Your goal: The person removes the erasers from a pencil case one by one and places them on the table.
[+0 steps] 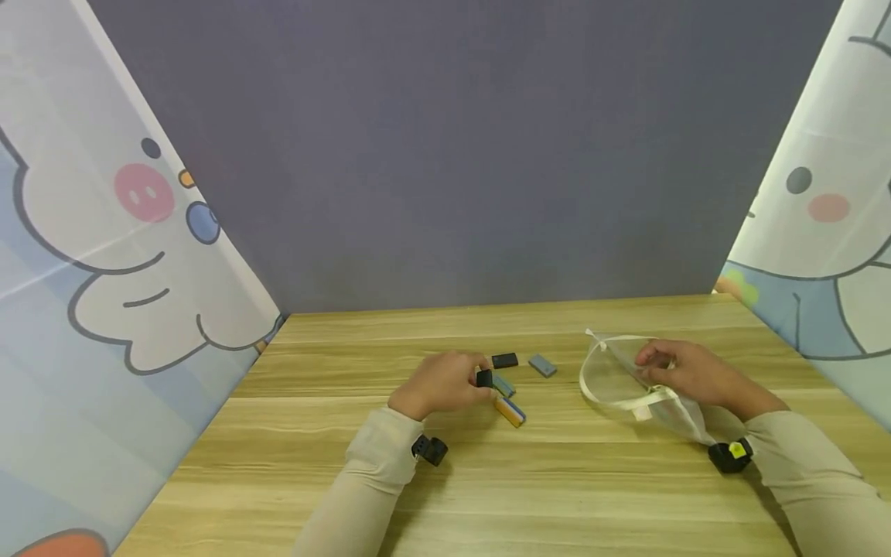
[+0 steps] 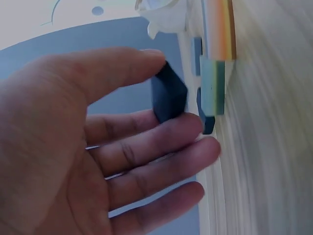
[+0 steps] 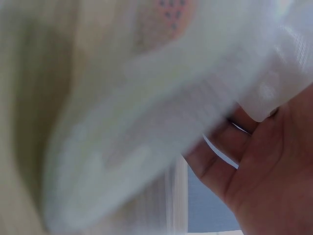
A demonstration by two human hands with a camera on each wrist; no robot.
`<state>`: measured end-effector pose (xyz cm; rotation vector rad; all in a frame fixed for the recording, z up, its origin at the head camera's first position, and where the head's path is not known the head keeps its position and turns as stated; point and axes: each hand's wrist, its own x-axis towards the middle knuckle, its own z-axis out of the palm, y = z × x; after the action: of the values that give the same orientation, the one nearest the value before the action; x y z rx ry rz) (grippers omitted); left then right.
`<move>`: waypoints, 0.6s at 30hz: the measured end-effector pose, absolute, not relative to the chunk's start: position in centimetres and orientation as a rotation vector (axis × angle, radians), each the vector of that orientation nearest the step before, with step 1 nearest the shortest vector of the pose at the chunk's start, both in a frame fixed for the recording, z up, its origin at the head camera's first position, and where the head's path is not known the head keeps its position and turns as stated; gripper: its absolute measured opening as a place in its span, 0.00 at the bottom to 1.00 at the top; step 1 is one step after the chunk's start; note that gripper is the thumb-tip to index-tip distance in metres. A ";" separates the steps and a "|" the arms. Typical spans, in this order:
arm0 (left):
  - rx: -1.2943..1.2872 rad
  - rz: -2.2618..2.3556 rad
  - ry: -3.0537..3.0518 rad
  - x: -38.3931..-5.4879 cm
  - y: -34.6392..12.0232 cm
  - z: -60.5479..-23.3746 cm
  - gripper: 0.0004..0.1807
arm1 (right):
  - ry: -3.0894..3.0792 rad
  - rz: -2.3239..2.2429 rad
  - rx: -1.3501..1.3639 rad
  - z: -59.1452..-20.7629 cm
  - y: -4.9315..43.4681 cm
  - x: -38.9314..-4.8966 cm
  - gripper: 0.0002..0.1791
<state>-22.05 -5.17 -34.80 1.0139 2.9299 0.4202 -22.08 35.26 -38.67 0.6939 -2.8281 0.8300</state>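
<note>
My left hand [image 1: 445,383] pinches a small black block [image 2: 167,93] between thumb and fingertips, just above the table. Close beyond that hand lie a pale green block [image 1: 503,385] and an orange, white and blue striped block [image 1: 510,411]. A second black block [image 1: 504,360] and a grey block [image 1: 542,366] rest a little farther back. On the right, my right hand [image 1: 696,375] grips the edge of a see-through mesh bag [image 3: 146,112] with a pale rim. The bag's mouth gapes toward the blocks, and some fingers are hidden behind the mesh.
The wood-grain table [image 1: 334,464] ends at a dark grey panel [image 1: 445,155] at the back. Cartoon-printed cloths stand along the left and right sides. A small black camera [image 1: 429,449] sits at the left wrist, another camera [image 1: 729,456] at the right.
</note>
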 end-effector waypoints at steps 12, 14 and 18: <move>0.885 0.388 2.836 -22.7 -6.7 -34.8 0.20 | -2.817 0.804 0.708 -38.4 35.5 -22.3 0.05; 0.869 0.374 2.838 -22.9 -6.7 -34.8 0.19 | -2.806 0.801 0.715 -38.2 35.4 -22.3 0.04; 0.835 0.329 2.834 -22.9 -6.8 -35.2 0.21 | -2.840 0.828 0.691 -38.3 35.3 -22.2 0.06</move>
<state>-22.87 -6.80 -35.18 0.8350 2.8336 0.3291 -22.19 35.26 -38.30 0.6915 -2.8397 0.8282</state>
